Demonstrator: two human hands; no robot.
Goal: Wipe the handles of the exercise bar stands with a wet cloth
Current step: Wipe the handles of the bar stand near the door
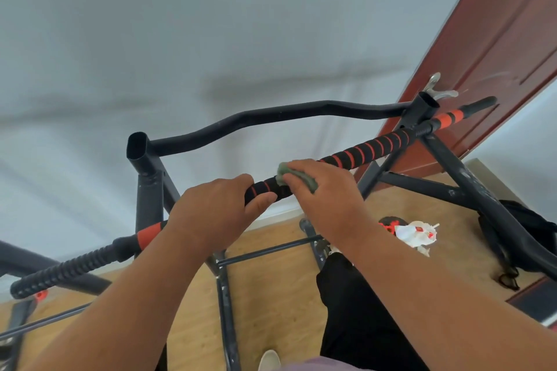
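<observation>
Right hand [319, 190] presses green cloth [297, 176] on padded bar [361, 153]; unwiped grip runs up-right. Left hand [217, 205] grips bar beside it.

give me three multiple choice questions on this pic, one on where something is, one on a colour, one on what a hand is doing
1. Where is the cloth?
A. on the floor
B. on the foam bar, under the right hand
C. hung on the door

2. What colour is the spiral stripe on the foam bar?
A. red-orange
B. blue
C. white

3. What is the left hand doing?
A. hanging free
B. holding the cloth
C. gripping the bar

Answers: 1 B, green cloth shows beneath the right hand on the bar. 2 A, red-orange bands wrap the black foam. 3 C, its fingers and thumb curl round the bar.
</observation>
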